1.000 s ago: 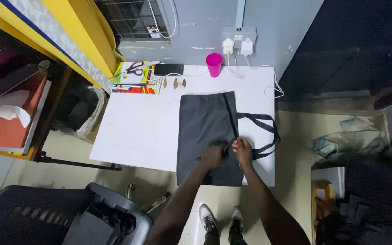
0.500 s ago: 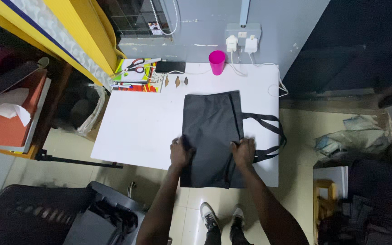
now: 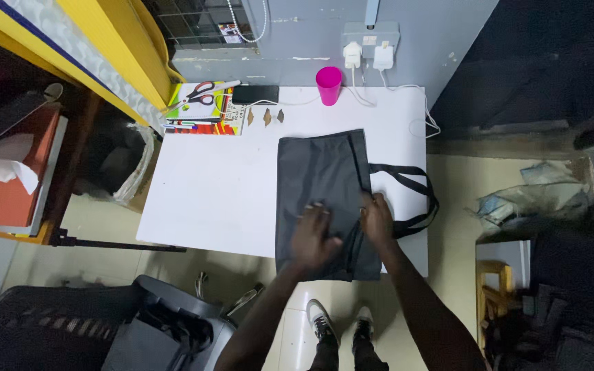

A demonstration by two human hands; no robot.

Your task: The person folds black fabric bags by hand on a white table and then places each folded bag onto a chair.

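Note:
A dark grey tote bag [image 3: 317,175] lies flat on the white table [image 3: 221,185], its near end hanging over the front edge. Its two black strap handles [image 3: 410,196] loop out to the right. My left hand [image 3: 313,233] rests flat on the bag's lower middle with fingers spread. My right hand [image 3: 377,218] presses on the bag's right edge, where the handles start.
A pink cup [image 3: 328,84] stands at the table's back edge below wall plugs [image 3: 369,55]. Scissors [image 3: 201,93] lie on colourful booklets at the back left, beside a black phone [image 3: 256,94]. A black chair [image 3: 104,323] stands at the lower left. Clutter lies on the floor at the right.
My left hand has slid from the bag's left edge rightwards onto its middle. One second ago both hands were together at the bag's centre. The right hand stays at the right edge.

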